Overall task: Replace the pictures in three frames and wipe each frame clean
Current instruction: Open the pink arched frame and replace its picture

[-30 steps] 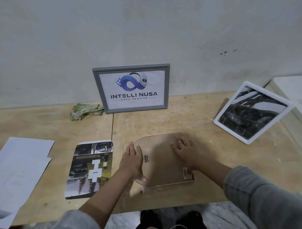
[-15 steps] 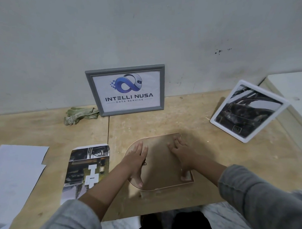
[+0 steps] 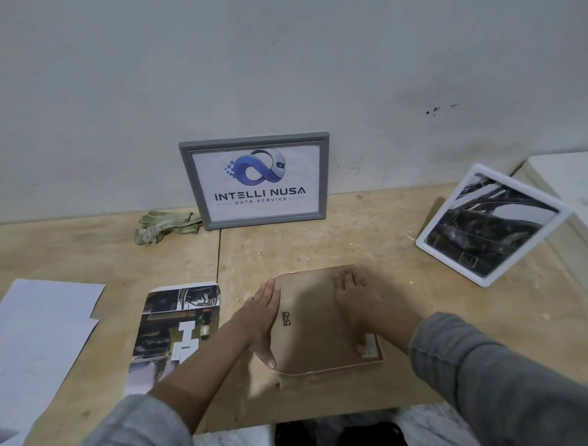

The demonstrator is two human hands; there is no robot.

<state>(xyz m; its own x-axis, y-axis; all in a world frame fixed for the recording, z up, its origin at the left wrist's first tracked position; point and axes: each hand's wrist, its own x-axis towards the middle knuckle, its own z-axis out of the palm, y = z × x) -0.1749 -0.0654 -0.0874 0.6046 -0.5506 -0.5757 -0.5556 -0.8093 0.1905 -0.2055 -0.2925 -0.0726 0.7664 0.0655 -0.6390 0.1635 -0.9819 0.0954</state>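
Both forearms reached in from the near edge, grey sleeves pushed back, the left hand (image 3: pixel 264 319) and right hand (image 3: pixel 359 307) lying flat, fingers straight, on the brown frame back (image 3: pixel 314 322) (face down on the worktop (image 3: pixel 352 227)). Just left lay a photo print (image 3: pixel 176 330), then white sheets (image 3: pixel 39 331). Farther off a white frame (image 3: pixel 491 224) leaned at the right; a grey frame (image 3: pixel 256 180) stood against the wall, gloves (image 3: pixel 166 225) beside it

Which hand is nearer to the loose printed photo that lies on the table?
The left hand: it rests beside the printed photo. The right hand lies farther off, across the face-down frame.
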